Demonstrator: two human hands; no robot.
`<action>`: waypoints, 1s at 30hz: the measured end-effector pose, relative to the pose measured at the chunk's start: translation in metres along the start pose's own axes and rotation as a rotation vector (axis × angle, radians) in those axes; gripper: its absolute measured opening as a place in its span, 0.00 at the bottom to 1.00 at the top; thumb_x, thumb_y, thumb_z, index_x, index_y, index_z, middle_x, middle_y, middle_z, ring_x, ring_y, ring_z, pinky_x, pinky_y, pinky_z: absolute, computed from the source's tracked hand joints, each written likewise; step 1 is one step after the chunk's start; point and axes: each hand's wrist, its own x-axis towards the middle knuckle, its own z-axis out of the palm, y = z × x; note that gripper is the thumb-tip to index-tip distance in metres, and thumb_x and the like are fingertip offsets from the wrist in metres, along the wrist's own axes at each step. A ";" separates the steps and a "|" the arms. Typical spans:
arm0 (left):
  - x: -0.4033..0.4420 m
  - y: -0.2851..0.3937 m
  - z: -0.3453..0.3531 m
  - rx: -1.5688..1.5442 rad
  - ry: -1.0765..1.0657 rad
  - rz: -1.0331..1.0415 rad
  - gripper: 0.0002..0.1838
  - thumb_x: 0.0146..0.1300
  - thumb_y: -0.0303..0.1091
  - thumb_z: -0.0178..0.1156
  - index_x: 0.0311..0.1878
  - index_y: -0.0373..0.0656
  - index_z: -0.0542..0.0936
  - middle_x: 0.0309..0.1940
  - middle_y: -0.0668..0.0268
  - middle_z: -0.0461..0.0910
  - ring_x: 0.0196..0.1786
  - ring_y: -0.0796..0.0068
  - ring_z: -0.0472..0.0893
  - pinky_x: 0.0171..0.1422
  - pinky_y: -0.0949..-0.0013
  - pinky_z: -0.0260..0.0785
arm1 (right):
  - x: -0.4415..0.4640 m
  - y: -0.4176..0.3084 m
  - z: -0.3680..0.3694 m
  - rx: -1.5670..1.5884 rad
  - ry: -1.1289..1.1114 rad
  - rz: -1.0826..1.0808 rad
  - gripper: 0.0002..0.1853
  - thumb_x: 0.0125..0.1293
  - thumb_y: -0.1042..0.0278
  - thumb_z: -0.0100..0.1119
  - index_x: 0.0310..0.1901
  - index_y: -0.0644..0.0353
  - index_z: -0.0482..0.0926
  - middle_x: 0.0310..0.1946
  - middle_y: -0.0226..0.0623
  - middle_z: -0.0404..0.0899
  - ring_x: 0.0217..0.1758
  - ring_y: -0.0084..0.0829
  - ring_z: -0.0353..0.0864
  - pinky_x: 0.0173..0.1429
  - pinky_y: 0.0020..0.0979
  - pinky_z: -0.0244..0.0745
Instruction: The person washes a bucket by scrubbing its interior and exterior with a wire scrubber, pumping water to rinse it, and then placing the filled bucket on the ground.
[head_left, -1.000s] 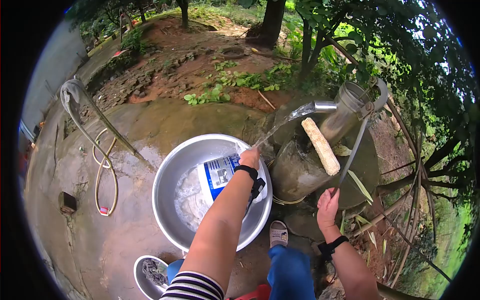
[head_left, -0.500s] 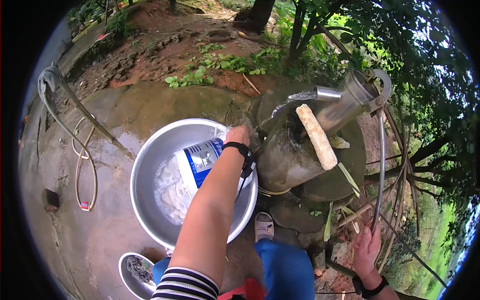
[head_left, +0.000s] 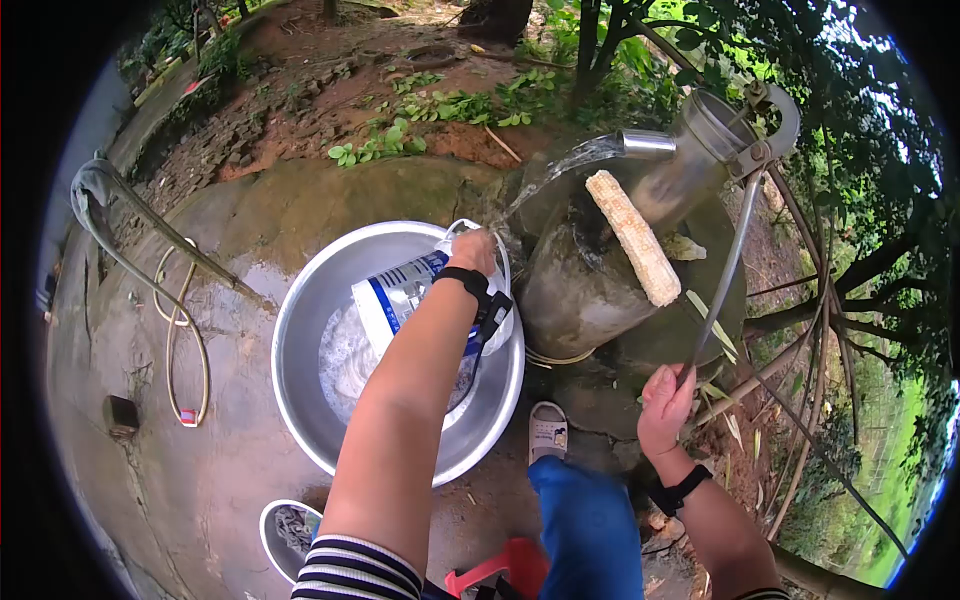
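Observation:
My left hand (head_left: 474, 252) is closed at the rim of a white bucket (head_left: 372, 318) with a blue printed label; its exact hold on the rim or handle is partly hidden. The bucket leans inside a wide metal basin (head_left: 283, 375) containing foamy water and pale, cloth-like material. My right hand (head_left: 664, 408) is wrapped around the lower end of a long metal pump handle (head_left: 728, 275). That handle joins a metal hand pump (head_left: 690, 160) at the upper right. Water (head_left: 565, 170) pours from the pump's spout toward the bucket.
A corncob-like rough block (head_left: 634, 238) lies by the pump on its concrete base (head_left: 570, 300). A small bowl (head_left: 270, 545) with grey cloth sits at lower left, near a red stool (head_left: 515, 568). Hoses (head_left: 205, 360) lie on the wet ground at left.
My right hand has swung the pump handle up and to the left, closer to my body. The water stream from the spout is thicker. My left hand stays at the bucket.

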 end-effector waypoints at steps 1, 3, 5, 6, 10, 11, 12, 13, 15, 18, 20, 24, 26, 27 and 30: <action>-0.001 -0.007 -0.005 0.020 -0.006 0.000 0.20 0.62 0.35 0.63 0.59 0.55 0.82 0.49 0.57 0.86 0.54 0.65 0.84 0.59 0.64 0.76 | 0.008 0.020 0.013 -0.002 0.017 -0.031 0.10 0.81 0.66 0.42 0.44 0.65 0.62 0.26 0.30 0.62 0.26 0.21 0.61 0.31 0.26 0.62; 0.001 -0.027 -0.003 -1.011 -0.175 -0.663 0.12 0.61 0.38 0.63 0.47 0.52 0.86 0.46 0.67 0.88 0.51 0.62 0.86 0.54 0.67 0.78 | 0.025 0.051 0.040 0.004 0.098 -0.041 0.08 0.79 0.68 0.45 0.45 0.64 0.64 0.25 0.32 0.66 0.25 0.23 0.65 0.31 0.28 0.64; -0.026 -0.050 -0.008 -0.832 -0.112 -0.629 0.23 0.58 0.43 0.68 0.57 0.49 0.82 0.49 0.65 0.86 0.51 0.68 0.85 0.55 0.69 0.77 | 0.036 0.059 0.054 -0.116 0.122 -0.050 0.07 0.80 0.67 0.46 0.45 0.63 0.65 0.25 0.33 0.71 0.25 0.26 0.70 0.31 0.32 0.68; -0.040 -0.062 -0.010 -0.740 -0.081 -0.618 0.29 0.57 0.45 0.71 0.62 0.48 0.80 0.50 0.63 0.86 0.51 0.71 0.85 0.56 0.71 0.76 | 0.036 0.058 0.056 -0.097 0.101 -0.027 0.08 0.80 0.67 0.46 0.46 0.63 0.65 0.25 0.35 0.72 0.26 0.28 0.72 0.32 0.33 0.69; -0.077 -0.076 -0.018 -1.344 0.149 -1.063 0.41 0.51 0.48 0.76 0.63 0.31 0.75 0.54 0.52 0.81 0.51 0.64 0.81 0.53 0.61 0.73 | 0.023 0.036 0.026 -0.175 -0.001 0.054 0.09 0.79 0.66 0.48 0.47 0.63 0.65 0.26 0.42 0.74 0.25 0.37 0.75 0.32 0.37 0.70; -0.073 -0.087 -0.007 -1.326 0.218 -1.076 0.38 0.54 0.49 0.74 0.62 0.33 0.74 0.50 0.48 0.79 0.44 0.58 0.79 0.47 0.54 0.71 | 0.012 0.009 0.007 -0.214 -0.040 0.087 0.08 0.79 0.67 0.47 0.47 0.64 0.66 0.26 0.45 0.74 0.25 0.41 0.75 0.32 0.38 0.70; -0.069 -0.098 0.005 -1.307 0.285 -1.088 0.35 0.56 0.49 0.72 0.60 0.35 0.74 0.45 0.45 0.78 0.37 0.52 0.77 0.40 0.47 0.69 | 0.000 -0.011 -0.015 -0.268 -0.063 0.069 0.08 0.80 0.67 0.47 0.46 0.64 0.65 0.25 0.44 0.72 0.24 0.39 0.73 0.32 0.38 0.70; -0.078 -0.088 -0.009 -1.356 0.309 -1.108 0.35 0.56 0.49 0.73 0.60 0.35 0.74 0.45 0.46 0.78 0.37 0.52 0.77 0.39 0.47 0.69 | -0.010 -0.035 -0.039 -0.232 -0.123 0.177 0.08 0.80 0.67 0.46 0.45 0.64 0.66 0.23 0.41 0.70 0.24 0.35 0.71 0.31 0.38 0.68; -0.088 -0.078 -0.027 -1.459 0.357 -1.119 0.32 0.55 0.45 0.73 0.57 0.36 0.74 0.43 0.48 0.78 0.36 0.53 0.77 0.36 0.48 0.67 | -0.022 -0.113 -0.081 -0.277 -0.184 0.237 0.08 0.80 0.66 0.45 0.44 0.61 0.66 0.22 0.29 0.64 0.23 0.21 0.64 0.27 0.30 0.62; -0.100 -0.059 -0.048 -1.521 0.375 -1.098 0.28 0.53 0.40 0.72 0.54 0.37 0.75 0.40 0.53 0.77 0.34 0.55 0.76 0.33 0.48 0.65 | -0.017 -0.191 -0.113 -0.266 -0.218 0.398 0.07 0.81 0.66 0.45 0.44 0.59 0.68 0.22 0.21 0.60 0.24 0.14 0.59 0.26 0.23 0.56; -0.112 -0.043 -0.061 -1.532 0.370 -1.088 0.26 0.52 0.37 0.71 0.53 0.37 0.76 0.39 0.54 0.76 0.34 0.56 0.76 0.32 0.48 0.65 | -0.017 -0.171 -0.110 -0.283 -0.214 0.356 0.08 0.81 0.66 0.46 0.43 0.60 0.68 0.21 0.25 0.61 0.24 0.17 0.61 0.27 0.28 0.59; -0.135 -0.047 -0.053 -1.599 0.309 -1.015 0.32 0.49 0.31 0.70 0.60 0.31 0.75 0.50 0.53 0.81 0.47 0.55 0.83 0.44 0.50 0.77 | -0.024 -0.113 -0.090 -0.639 -0.058 -0.069 0.09 0.79 0.66 0.47 0.42 0.63 0.66 0.22 0.47 0.68 0.23 0.45 0.69 0.30 0.41 0.64; -0.149 -0.047 -0.047 -1.688 0.239 -0.868 0.30 0.50 0.31 0.69 0.57 0.30 0.75 0.49 0.52 0.79 0.44 0.53 0.83 0.42 0.51 0.75 | -0.026 -0.102 -0.084 -0.501 -0.027 0.014 0.10 0.79 0.67 0.47 0.41 0.64 0.66 0.23 0.50 0.71 0.24 0.52 0.71 0.29 0.44 0.63; -0.156 -0.048 -0.046 -1.629 0.212 -0.813 0.28 0.50 0.31 0.70 0.56 0.31 0.75 0.47 0.53 0.79 0.41 0.54 0.82 0.40 0.52 0.73 | -0.027 -0.095 -0.081 -0.506 -0.026 0.040 0.10 0.79 0.67 0.47 0.41 0.64 0.66 0.23 0.50 0.71 0.24 0.52 0.71 0.29 0.44 0.63; -0.168 -0.036 -0.055 -1.647 0.205 -0.920 0.26 0.51 0.33 0.72 0.54 0.34 0.76 0.41 0.57 0.77 0.36 0.59 0.79 0.35 0.55 0.70 | -0.024 -0.064 -0.071 -0.482 0.009 0.016 0.08 0.78 0.68 0.48 0.42 0.63 0.66 0.24 0.50 0.73 0.25 0.56 0.74 0.29 0.45 0.66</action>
